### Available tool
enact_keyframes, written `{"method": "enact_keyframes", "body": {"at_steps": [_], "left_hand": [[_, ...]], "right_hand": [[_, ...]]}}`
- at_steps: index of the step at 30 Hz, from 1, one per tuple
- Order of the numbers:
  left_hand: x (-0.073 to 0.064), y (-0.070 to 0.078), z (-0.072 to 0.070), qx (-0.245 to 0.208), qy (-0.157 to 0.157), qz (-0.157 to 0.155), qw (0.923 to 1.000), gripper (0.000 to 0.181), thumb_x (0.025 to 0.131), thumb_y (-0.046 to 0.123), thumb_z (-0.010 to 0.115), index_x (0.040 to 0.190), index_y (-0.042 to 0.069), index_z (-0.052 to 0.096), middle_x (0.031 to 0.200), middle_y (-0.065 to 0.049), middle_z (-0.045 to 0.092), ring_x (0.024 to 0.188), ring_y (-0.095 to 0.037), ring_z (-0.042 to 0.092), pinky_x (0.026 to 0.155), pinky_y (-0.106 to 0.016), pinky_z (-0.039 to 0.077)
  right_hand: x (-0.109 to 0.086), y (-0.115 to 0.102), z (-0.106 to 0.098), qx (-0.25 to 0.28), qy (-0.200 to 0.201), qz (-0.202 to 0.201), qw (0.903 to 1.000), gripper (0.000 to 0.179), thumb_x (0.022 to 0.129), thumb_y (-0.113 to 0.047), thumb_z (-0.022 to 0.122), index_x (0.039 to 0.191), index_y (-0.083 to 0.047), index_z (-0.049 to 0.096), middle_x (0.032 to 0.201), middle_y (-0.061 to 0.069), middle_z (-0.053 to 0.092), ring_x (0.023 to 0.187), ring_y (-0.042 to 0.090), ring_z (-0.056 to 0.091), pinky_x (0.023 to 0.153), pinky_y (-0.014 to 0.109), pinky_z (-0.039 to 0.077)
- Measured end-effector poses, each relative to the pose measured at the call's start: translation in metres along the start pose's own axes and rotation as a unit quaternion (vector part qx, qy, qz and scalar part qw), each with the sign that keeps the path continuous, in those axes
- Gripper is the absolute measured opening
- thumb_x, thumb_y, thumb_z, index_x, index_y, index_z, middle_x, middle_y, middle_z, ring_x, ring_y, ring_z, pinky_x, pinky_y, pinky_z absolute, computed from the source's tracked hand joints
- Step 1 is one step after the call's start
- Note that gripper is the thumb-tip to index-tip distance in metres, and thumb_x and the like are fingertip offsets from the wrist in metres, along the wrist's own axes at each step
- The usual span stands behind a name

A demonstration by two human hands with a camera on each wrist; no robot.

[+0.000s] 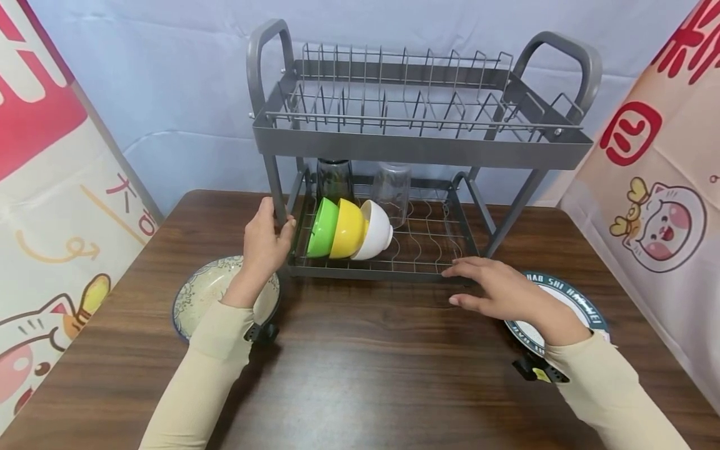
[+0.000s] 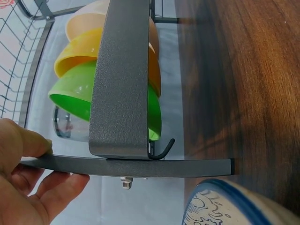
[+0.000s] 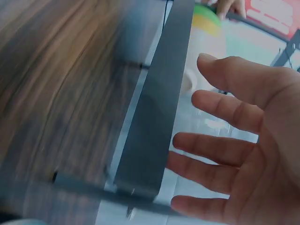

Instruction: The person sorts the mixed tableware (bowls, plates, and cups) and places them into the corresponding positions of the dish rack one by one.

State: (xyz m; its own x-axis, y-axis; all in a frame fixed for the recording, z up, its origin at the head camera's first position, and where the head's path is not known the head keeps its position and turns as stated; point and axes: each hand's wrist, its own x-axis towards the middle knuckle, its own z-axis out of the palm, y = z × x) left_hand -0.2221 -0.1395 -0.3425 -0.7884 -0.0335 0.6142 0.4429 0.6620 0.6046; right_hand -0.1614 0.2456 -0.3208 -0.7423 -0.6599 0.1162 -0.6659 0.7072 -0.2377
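Observation:
A grey two-tier dish rack (image 1: 422, 150) stands on the table. My left hand (image 1: 264, 244) grips its front left post (image 1: 274, 181); in the left wrist view, thumb and fingers lie on either side of the dark metal bar (image 2: 70, 164). Beside the rack's lower right front corner, my right hand (image 1: 495, 290) holds nothing, and the right wrist view shows its fingers (image 3: 215, 147) spread. Green (image 1: 320, 231), yellow (image 1: 345, 234) and white (image 1: 375, 231) bowls lean nested on their sides on the lower tier. Behind them stand a dark glass (image 1: 334, 181) and a clear glass (image 1: 392, 190).
A patterned dish (image 1: 197, 297) lies on the table (image 1: 360, 375) left of the rack, partly under my left forearm. On the right, a white plate with a lettered teal rim (image 1: 587, 306) is partly covered by my right wrist. The upper tier has wire dividers (image 1: 385, 109).

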Motion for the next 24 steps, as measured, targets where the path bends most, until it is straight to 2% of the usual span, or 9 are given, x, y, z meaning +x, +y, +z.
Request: {"method": "enact_keyframes", "body": {"at_steps": [4, 8, 11, 15, 18, 24], "left_hand": [[0.0, -0.001, 0.0, 0.003, 0.001, 0.003, 1.0, 0.015, 0.088, 0.004, 0.059, 0.099, 0.003, 0.049, 0.09, -0.013, 0.059, 0.075, -0.028, 0.061, 0.066, -0.044, 0.048], [0.0, -0.002, 0.0, 0.004, 0.0, 0.001, 1.0, 0.015, 0.088, 0.004, 0.058, 0.099, 0.003, 0.049, 0.09, -0.012, 0.059, 0.075, -0.028, 0.061, 0.066, -0.043, 0.048], [0.0, -0.001, 0.0, 0.0, -0.004, -0.003, 1.0, 0.015, 0.088, 0.004, 0.058, 0.099, 0.003, 0.049, 0.09, -0.012, 0.059, 0.077, -0.028, 0.061, 0.066, -0.043, 0.049], [-0.001, 0.0, -0.001, -0.004, -0.005, -0.007, 1.0, 0.015, 0.089, 0.004, 0.058, 0.1, 0.003, 0.049, 0.091, -0.012, 0.059, 0.078, -0.029, 0.062, 0.067, -0.044, 0.049], [-0.001, 0.0, -0.001, -0.004, -0.005, -0.006, 1.0, 0.015, 0.089, 0.004, 0.058, 0.1, 0.003, 0.049, 0.091, -0.013, 0.059, 0.079, -0.029, 0.062, 0.067, -0.044, 0.049], [-0.001, 0.0, -0.001, -0.001, -0.003, -0.001, 1.0, 0.015, 0.088, 0.004, 0.058, 0.1, 0.003, 0.049, 0.091, -0.013, 0.059, 0.077, -0.03, 0.061, 0.066, -0.044, 0.048]], "right_hand": [[-0.013, 0.011, -0.001, 0.023, 0.002, 0.037, 0.9991, 0.038, 0.084, -0.021, 0.07, 0.117, -0.005, 0.061, 0.125, 0.024, 0.051, 0.113, 0.042, 0.049, 0.084, 0.055, 0.042], [-0.021, 0.017, -0.001, 0.049, 0.021, 0.043, 0.9977, 0.036, 0.084, -0.018, 0.07, 0.116, -0.005, 0.062, 0.127, 0.023, 0.05, 0.114, 0.042, 0.047, 0.083, 0.056, 0.042], [-0.025, 0.018, -0.001, 0.051, 0.035, 0.044, 0.9971, 0.035, 0.083, -0.018, 0.07, 0.115, -0.005, 0.062, 0.128, 0.024, 0.049, 0.114, 0.044, 0.046, 0.083, 0.058, 0.041], [-0.033, 0.021, -0.005, 0.043, 0.046, 0.069, 0.9956, 0.035, 0.083, -0.021, 0.071, 0.114, -0.005, 0.063, 0.126, 0.026, 0.049, 0.112, 0.047, 0.046, 0.084, 0.061, 0.038], [-0.04, 0.024, -0.008, 0.037, 0.045, 0.088, 0.9945, 0.036, 0.082, -0.022, 0.072, 0.112, -0.005, 0.064, 0.124, 0.028, 0.05, 0.11, 0.048, 0.047, 0.084, 0.062, 0.038], [-0.052, 0.031, -0.01, 0.021, 0.016, 0.108, 0.9938, 0.042, 0.081, -0.03, 0.073, 0.112, -0.004, 0.064, 0.122, 0.032, 0.049, 0.11, 0.051, 0.046, 0.083, 0.063, 0.037]]}}
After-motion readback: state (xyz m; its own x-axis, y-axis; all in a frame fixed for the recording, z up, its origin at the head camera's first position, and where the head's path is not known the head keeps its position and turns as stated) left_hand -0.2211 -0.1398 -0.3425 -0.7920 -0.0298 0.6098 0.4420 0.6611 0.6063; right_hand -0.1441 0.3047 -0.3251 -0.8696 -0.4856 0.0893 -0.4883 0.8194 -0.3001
